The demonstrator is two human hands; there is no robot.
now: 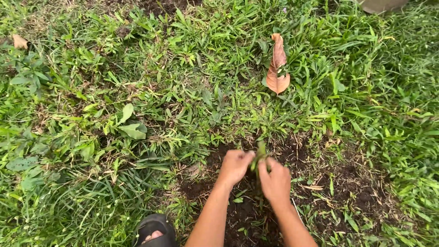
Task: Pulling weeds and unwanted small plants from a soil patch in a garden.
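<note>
1. Left hand (pixel 234 165) and right hand (pixel 275 181), both fisted, clutch a tuft of grass (pixel 260 155) between them.
2. Tuft stands over a bare soil patch (pixel 347 183) at 6 o'clock.
3. Dry brown leaf (pixel 277 64) at 12; black sandal (pixel 154 230) at 7.

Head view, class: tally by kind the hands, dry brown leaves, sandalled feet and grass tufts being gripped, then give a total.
Hands: 2, left hand and right hand
Dry brown leaves: 2, large dry leaf and small dry leaf
Sandalled foot: 1
Gripped grass tuft: 1
Total: 6
</note>
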